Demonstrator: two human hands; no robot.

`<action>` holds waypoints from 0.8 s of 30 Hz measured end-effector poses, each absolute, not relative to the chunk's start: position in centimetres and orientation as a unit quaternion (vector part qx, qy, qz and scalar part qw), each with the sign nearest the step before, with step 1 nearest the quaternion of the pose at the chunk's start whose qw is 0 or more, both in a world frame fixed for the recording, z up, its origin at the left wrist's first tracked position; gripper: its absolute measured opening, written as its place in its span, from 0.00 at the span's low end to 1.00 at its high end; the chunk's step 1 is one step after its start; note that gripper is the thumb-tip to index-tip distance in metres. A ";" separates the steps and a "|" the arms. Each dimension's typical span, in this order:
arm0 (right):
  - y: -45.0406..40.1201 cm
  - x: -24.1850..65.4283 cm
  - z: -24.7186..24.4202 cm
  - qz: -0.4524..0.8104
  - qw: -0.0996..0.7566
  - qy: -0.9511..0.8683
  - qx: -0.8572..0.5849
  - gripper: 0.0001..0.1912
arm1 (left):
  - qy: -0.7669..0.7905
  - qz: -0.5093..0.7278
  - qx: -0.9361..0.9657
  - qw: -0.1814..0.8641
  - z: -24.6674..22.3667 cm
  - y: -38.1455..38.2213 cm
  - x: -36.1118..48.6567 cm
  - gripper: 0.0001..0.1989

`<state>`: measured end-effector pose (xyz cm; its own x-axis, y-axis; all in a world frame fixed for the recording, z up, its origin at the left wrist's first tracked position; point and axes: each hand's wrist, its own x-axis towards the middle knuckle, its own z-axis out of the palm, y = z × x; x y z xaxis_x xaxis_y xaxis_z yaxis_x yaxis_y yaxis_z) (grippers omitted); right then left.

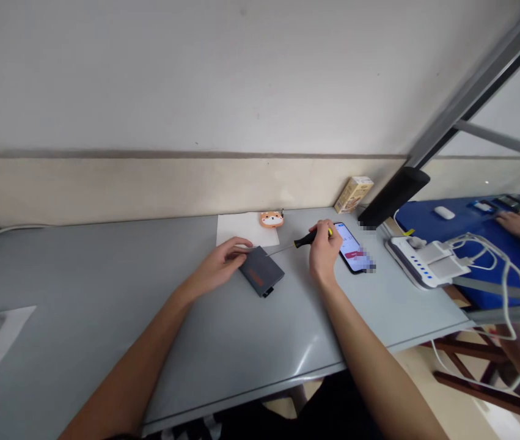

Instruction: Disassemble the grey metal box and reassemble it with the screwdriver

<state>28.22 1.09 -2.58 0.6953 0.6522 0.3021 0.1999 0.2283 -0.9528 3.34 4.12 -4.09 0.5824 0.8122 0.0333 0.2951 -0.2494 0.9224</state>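
Observation:
My right hand (pixel 325 252) is closed round the black and yellow handle of a screwdriver (pixel 304 239). Its thin metal shaft points left, over the upper edge of a dark grey flat box (pixel 262 273) with faint reddish lettering. The box lies at an angle on the grey table, and a small black piece shows at its near corner. With thumb and fingers, my left hand (pixel 223 259) grips the upper left edge of the box. Whether the screwdriver's tip touches the box or my left fingers I cannot tell.
Behind the box lie a white sheet (pixel 234 229) and an orange animal-faced case (pixel 271 219). A lit phone (pixel 352 247) is right of my right hand. Farther right are a small carton (pixel 354 194), a black cylinder (pixel 395 197), a white power strip (pixel 418 263) with cables, and another person's hand (pixel 519 225).

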 end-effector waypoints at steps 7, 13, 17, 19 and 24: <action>0.7 28.2 -1.9 0.098 0.674 -0.398 -0.614 0.16 | 0.355 0.244 0.785 0.445 -3.8 3.7 4.0 0.18; 0.0 27.2 -2.0 0.124 0.635 -0.462 -0.607 0.17 | 0.342 0.230 0.798 0.441 -4.1 4.1 4.0 0.16; -0.4 27.0 -1.9 0.126 0.625 -0.473 -0.608 0.17 | 0.351 0.235 0.798 0.430 -4.2 4.0 4.2 0.17; -0.5 27.0 -1.8 0.122 0.623 -0.475 -0.610 0.17 | 0.355 0.237 0.798 0.427 -4.1 3.9 4.2 0.17; -0.5 27.0 -1.7 0.115 0.629 -0.477 -0.602 0.17 | 0.356 0.225 0.807 0.414 -3.7 3.8 4.2 0.17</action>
<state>27.00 -0.54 -1.74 0.5180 0.7199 0.4620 0.4299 0.2478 -0.8682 4.18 3.78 -3.70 0.6453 0.7609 0.0687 0.3886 -0.4043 0.8280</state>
